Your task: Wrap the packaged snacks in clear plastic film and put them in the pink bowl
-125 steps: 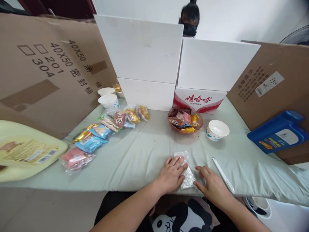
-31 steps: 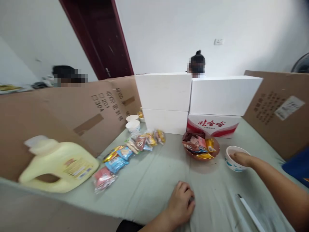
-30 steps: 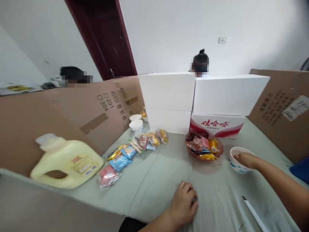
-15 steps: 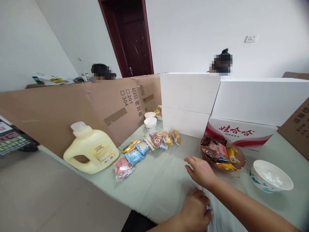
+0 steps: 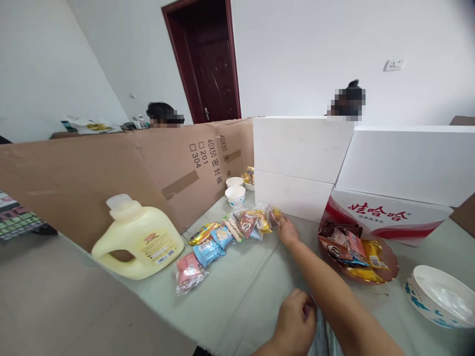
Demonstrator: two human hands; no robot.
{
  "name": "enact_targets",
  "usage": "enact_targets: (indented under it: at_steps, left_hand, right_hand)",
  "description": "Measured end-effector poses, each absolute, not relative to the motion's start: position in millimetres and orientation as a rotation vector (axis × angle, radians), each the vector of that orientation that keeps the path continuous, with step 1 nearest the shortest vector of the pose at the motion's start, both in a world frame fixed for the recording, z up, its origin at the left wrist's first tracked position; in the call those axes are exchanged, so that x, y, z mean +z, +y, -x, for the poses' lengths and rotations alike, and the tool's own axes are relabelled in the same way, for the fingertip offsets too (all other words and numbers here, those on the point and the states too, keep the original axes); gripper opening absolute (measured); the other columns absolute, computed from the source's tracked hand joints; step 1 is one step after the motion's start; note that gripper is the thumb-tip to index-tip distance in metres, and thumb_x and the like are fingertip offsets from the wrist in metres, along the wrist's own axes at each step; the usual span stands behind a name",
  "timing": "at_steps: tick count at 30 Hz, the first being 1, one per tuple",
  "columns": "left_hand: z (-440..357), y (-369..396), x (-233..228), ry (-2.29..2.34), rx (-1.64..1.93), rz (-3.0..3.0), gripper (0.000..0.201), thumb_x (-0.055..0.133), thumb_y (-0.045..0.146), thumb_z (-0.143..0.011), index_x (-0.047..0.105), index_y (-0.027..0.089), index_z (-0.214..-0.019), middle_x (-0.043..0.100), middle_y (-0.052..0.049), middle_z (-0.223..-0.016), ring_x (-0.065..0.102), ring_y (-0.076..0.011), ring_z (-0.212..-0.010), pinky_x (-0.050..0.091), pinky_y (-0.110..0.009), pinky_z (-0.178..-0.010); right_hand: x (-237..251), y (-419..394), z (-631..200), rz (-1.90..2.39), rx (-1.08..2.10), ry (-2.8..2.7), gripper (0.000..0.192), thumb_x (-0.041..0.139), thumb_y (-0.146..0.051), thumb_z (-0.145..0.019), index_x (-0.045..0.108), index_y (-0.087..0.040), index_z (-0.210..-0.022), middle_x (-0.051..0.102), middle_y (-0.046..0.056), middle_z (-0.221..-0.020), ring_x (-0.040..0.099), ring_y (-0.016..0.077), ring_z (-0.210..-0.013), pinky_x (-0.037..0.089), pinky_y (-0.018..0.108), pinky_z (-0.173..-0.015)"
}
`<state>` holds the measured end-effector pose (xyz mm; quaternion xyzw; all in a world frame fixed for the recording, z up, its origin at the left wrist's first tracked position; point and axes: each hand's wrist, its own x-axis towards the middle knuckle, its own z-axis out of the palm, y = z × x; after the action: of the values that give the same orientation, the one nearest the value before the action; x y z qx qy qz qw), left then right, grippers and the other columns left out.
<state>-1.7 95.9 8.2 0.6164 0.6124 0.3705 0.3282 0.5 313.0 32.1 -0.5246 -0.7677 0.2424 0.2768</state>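
Snack packets (image 5: 256, 221) reached for at the far end of the row.

The end packet is touched by the right hand (image 5: 287, 231), its grip loosely spread and nothing lifted. The left hand (image 5: 296, 329) is curled shut at the near bench (image 5: 237, 291) edge on a clear bag, barely seen. The row is still laid out whole; a filled brown dish (image 5: 386, 269) and a bowl (image 5: 438, 301) stand right.

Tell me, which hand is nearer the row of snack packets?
The right hand: it touches the row of snack packets at its far end. The left hand rests curled at the near table edge.
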Motion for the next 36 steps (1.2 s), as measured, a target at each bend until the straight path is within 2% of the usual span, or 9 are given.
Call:
enact_targets:
  at_steps: [3, 7, 12, 15, 20, 23, 28, 31, 36]
  left_hand:
    - [14.8, 102.7, 10.8, 1.598, 1.210, -1.582, 0.017, 0.050, 0.010, -0.077, 0.059, 0.018, -0.090, 0.060, -0.005, -0.090, 0.058, -0.0174, -0.081, 0.046, -0.029, -0.072]
    - [25.9, 102.2, 14.0, 1.710, 1.590, -1.719, 0.025, 0.049, 0.016, -0.084, 0.054, 0.018, -0.109, 0.051, -0.012, -0.116, 0.050, -0.0260, -0.112, 0.044, -0.045, -0.093]
    - [2.3, 82.3, 19.6, 1.347, 1.198, -2.250, 0.039, 0.064, 0.023, -0.081, 0.055, 0.023, -0.118, 0.052, -0.010, -0.121, 0.048, -0.0273, -0.114, 0.044, -0.048, -0.097]
    - [-16.0, 71.8, 16.6, 1.237, 1.049, -2.419, 0.037, 0.066, 0.024, -0.080, 0.057, 0.025, -0.116, 0.052, -0.008, -0.124, 0.046, -0.0292, -0.118, 0.042, -0.049, -0.098]
    - [-14.6, 86.2, -2.4, 1.747, 1.379, -2.096, 0.052, 0.063, 0.039, -0.084, 0.047, 0.016, -0.128, 0.042, -0.019, -0.137, 0.038, -0.0369, -0.129, 0.035, -0.059, -0.102]
    - [-4.8, 102.8, -9.6, 1.843, 1.358, -1.878, 0.067, 0.065, 0.041, -0.081, 0.038, 0.011, -0.135, 0.052, -0.021, -0.126, 0.051, -0.0353, -0.117, 0.044, -0.055, -0.095]
    - [-5.3, 98.8, 3.2, 1.565, 1.459, -2.034, 0.025, 0.048, 0.020, -0.090, 0.054, 0.017, -0.114, 0.063, -0.009, -0.100, 0.062, -0.0215, -0.092, 0.054, -0.038, -0.082]
    - [-14.6, 81.5, 13.6, 1.210, 1.402, -2.370, 0.024, 0.043, 0.014, -0.092, 0.058, 0.019, -0.110, 0.064, -0.007, -0.099, 0.061, -0.0190, -0.094, 0.053, -0.035, -0.085]
    - [-23.7, 66.7, 19.5, 1.008, 1.114, -2.662, 0.037, 0.048, 0.018, -0.090, 0.054, 0.020, -0.126, 0.063, -0.009, -0.113, 0.054, -0.0243, -0.111, 0.047, -0.043, -0.094]
  right_hand:
    - [30.8, 288.7, -38.3, 1.347, 0.761, -1.953, 0.035, 0.055, -0.037, -0.092, 0.055, -0.017, -0.121, 0.059, 0.009, -0.120, 0.060, 0.0210, -0.104, 0.050, 0.042, -0.089]
    - [26.2, 215.4, -116.5, 1.287, 0.973, -1.871, 0.037, 0.049, -0.040, -0.089, 0.057, -0.016, -0.116, 0.069, 0.006, -0.097, 0.066, 0.0195, -0.085, 0.054, 0.033, -0.072]
    - [17.4, 115.1, -201.3, 1.412, 1.196, -1.728, 0.042, 0.053, -0.049, -0.082, 0.057, -0.019, -0.111, 0.069, 0.003, -0.080, 0.064, 0.0172, -0.064, 0.050, 0.028, -0.053]
    - [20.4, 78.2, -242.2, 1.620, 0.926, -1.740, 0.045, 0.058, -0.046, -0.079, 0.055, -0.020, -0.116, 0.067, 0.002, -0.084, 0.057, 0.0134, -0.055, 0.049, 0.029, -0.053]
    - [30.8, 25.6, -282.5, 1.682, 0.585, -1.819, 0.027, 0.051, -0.044, -0.088, 0.063, -0.022, -0.099, 0.066, 0.005, -0.088, 0.061, 0.0154, -0.067, 0.052, 0.031, -0.064]
    - [25.8, -2.9, -268.2, 1.547, 0.576, -1.896, 0.025, 0.049, -0.038, -0.091, 0.064, -0.024, -0.105, 0.066, 0.007, -0.098, 0.065, 0.0171, -0.080, 0.055, 0.028, -0.065]
    - [11.6, -8.6, -209.5, 1.328, 0.337, -1.980, 0.048, 0.050, -0.024, -0.090, 0.046, -0.028, -0.137, 0.054, 0.010, -0.131, 0.054, 0.0242, -0.119, 0.052, 0.039, -0.094]
    - [9.6, 6.8, -184.8, 1.282, 0.273, -1.951, 0.049, 0.046, -0.018, -0.090, 0.044, -0.027, -0.138, 0.058, 0.010, -0.126, 0.056, 0.0243, -0.115, 0.051, 0.043, -0.095]
    - [13.7, 20.5, -191.4, 1.298, 0.399, -1.865, 0.044, 0.042, -0.020, -0.090, 0.045, -0.022, -0.134, 0.063, 0.011, -0.116, 0.063, 0.0220, -0.101, 0.055, 0.039, -0.086]
